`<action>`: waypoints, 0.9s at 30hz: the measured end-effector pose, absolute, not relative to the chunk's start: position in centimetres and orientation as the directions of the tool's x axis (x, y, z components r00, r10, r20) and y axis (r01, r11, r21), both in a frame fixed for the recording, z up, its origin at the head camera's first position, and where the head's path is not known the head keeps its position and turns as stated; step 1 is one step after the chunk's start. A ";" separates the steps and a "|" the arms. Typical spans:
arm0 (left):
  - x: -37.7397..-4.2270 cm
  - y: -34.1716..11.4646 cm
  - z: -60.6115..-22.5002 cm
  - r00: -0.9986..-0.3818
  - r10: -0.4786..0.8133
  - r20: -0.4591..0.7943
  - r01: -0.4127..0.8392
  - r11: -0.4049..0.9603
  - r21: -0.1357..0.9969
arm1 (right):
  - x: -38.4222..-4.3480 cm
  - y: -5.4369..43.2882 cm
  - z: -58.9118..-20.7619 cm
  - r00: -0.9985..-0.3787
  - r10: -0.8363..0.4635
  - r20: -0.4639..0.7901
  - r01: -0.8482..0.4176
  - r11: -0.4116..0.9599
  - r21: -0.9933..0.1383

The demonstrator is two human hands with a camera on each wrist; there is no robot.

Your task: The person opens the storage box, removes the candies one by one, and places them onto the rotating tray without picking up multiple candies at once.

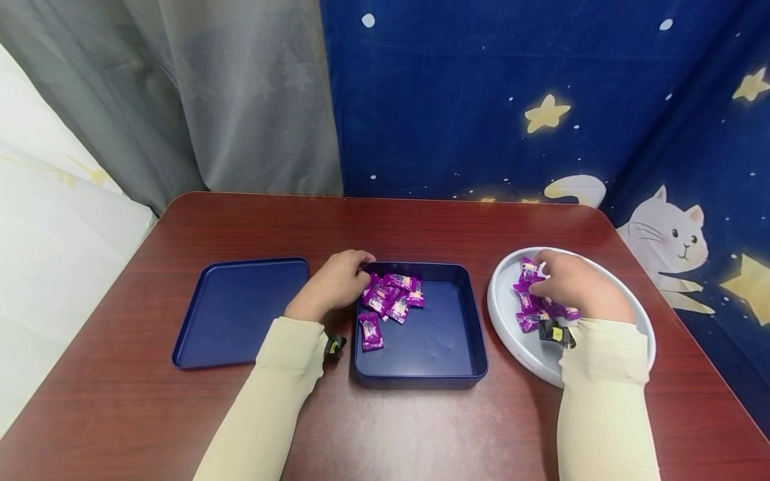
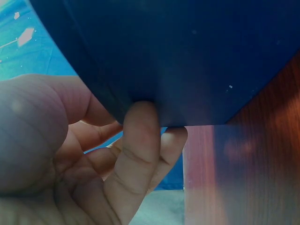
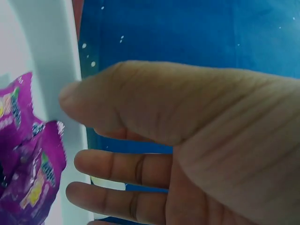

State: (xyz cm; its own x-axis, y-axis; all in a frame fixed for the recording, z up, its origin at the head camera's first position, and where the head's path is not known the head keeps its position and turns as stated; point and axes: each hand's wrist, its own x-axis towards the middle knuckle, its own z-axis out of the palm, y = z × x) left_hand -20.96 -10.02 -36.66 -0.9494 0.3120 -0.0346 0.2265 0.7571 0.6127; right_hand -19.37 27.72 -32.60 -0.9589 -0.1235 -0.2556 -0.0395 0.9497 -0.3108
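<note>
A dark blue rectangular box stands on the table with several purple wrapped candies along its left side. My left hand grips its far left corner; in the left wrist view one fingertip presses the outer wall. My right hand reaches over a white round tray, its fingers and thumb extended with nothing between them. Purple candies lie in the tray just below and left of these fingers; part of the pile is hidden by the hand and the wrist camera.
A flat blue lid lies on the brown table to the left of the box. Behind the table hang a grey curtain and a blue curtain with stars and a cat.
</note>
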 end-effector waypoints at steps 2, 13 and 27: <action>-21.0 -10.0 -36.7 -0.949 0.312 -0.036 0.225 0.757 0.614 | -19.2 27.5 -32.3 -0.960 -0.135 -0.246 -0.053 0.948 -0.312; -21.0 -10.0 -36.6 -0.949 0.312 -0.040 0.222 0.754 0.618 | -18.4 25.5 -30.7 -0.963 -0.217 -0.160 -0.158 0.935 -0.319; -20.8 -9.9 -36.5 -0.951 0.305 -0.057 0.205 0.756 0.622 | -17.6 21.3 -30.1 -0.943 -0.323 -0.082 -0.282 0.905 -0.319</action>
State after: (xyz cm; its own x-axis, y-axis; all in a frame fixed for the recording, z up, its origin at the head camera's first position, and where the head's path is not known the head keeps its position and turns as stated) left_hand -20.81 -9.90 -36.49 -0.9505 0.3052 -0.0574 0.2052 0.7559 0.6218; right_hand -17.60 21.27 -30.09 -0.9428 -0.3230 -0.0825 -0.2820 0.9048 -0.3192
